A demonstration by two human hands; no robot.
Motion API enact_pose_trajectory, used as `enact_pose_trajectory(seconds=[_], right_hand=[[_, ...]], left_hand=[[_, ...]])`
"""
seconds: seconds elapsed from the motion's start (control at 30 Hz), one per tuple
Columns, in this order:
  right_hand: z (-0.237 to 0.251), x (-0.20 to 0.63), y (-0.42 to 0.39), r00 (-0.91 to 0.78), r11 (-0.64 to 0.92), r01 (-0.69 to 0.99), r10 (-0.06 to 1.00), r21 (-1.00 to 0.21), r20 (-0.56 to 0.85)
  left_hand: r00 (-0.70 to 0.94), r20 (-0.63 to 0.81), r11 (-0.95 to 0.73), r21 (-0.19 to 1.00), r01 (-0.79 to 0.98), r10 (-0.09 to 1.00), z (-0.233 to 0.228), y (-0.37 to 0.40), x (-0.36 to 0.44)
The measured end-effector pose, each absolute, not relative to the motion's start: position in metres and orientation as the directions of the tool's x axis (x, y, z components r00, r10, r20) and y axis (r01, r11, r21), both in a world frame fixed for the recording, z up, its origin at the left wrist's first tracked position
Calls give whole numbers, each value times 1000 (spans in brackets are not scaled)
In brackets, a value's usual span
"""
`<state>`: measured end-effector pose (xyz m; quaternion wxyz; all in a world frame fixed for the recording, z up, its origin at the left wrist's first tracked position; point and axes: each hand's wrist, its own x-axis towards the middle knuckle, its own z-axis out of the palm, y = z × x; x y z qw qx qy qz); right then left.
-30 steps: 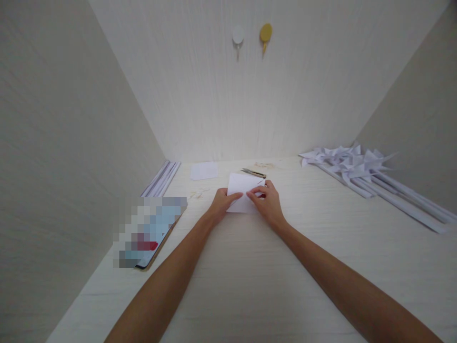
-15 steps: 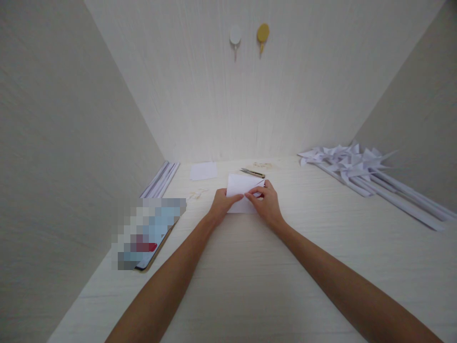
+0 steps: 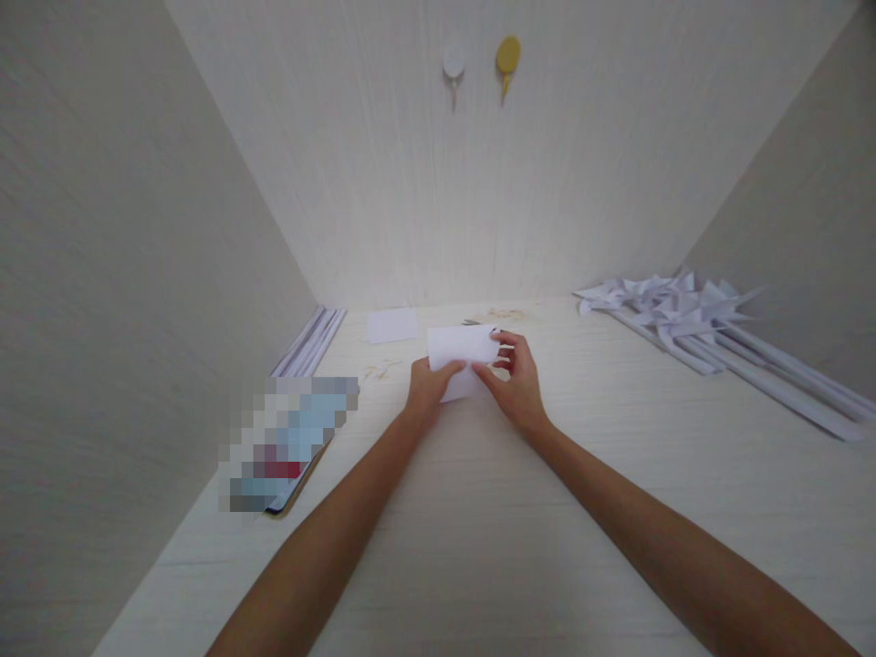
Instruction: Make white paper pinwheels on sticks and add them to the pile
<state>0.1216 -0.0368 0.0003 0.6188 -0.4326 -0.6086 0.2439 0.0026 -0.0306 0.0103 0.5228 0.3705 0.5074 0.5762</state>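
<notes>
A white sheet of paper (image 3: 460,345), folded over on itself, is held between my two hands above the table. My left hand (image 3: 429,388) grips its lower left part, thumb on the front and fingers hidden behind. At the right edge, my right hand (image 3: 513,374) holds the paper with its thumb near the lower fold and its fingers curled by the upper corner. Just behind the paper lie thread snips (image 3: 471,321), mostly covered, with only the blade tips showing.
White paper pieces (image 3: 391,325) lie at the back. Rolled paper sticks (image 3: 311,342) and a blurred phone (image 3: 301,456) are on the left. Several paper pinwheels (image 3: 677,306) with sticks are piled right. Small beige bits (image 3: 380,370) dot the table. White (image 3: 453,64) and yellow hooks (image 3: 507,57) are on the wall.
The paper has tilted and risen slightly, now covering most of the snips. My right fingers have opened out from a pinch at the fold toward the upper right corner.
</notes>
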Motion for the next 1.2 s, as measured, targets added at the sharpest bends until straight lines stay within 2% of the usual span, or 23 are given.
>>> enact_pose_trajectory(seconds=[0.13, 0.3, 0.53, 0.67, 0.87, 1.0, 1.2], right_hand=[[-2, 120, -35, 123, 451, 108, 878, -886, 462], [-3, 119, -31, -63, 334, 8, 941, -943, 332], [-1, 119, -34, -86, 313, -59, 945, -948, 317], [-2, 120, -34, -82, 304, -33, 949, -952, 305], [-3, 121, -31, -36, 261, -11, 965, -965, 261], [-2, 123, -31, -35, 177, -78, 983, -981, 180], [-2, 125, -31, -105, 92, -136, 989, -986, 107]], left_hand=[[-182, -145, 71, 930, -359, 973, 12, -30, 2], [-140, -188, 101, 874, -475, 972, 17, -34, 3], [-94, -214, 144, 865, -481, 972, 18, -39, 13], [-92, -212, 135, 843, -521, 973, 16, -38, 15], [-67, -210, 155, 868, -471, 975, 16, -38, 15], [-20, -223, 199, 902, -383, 975, 16, -35, 8], [47, -104, 113, 944, -310, 994, 11, -28, -8]])
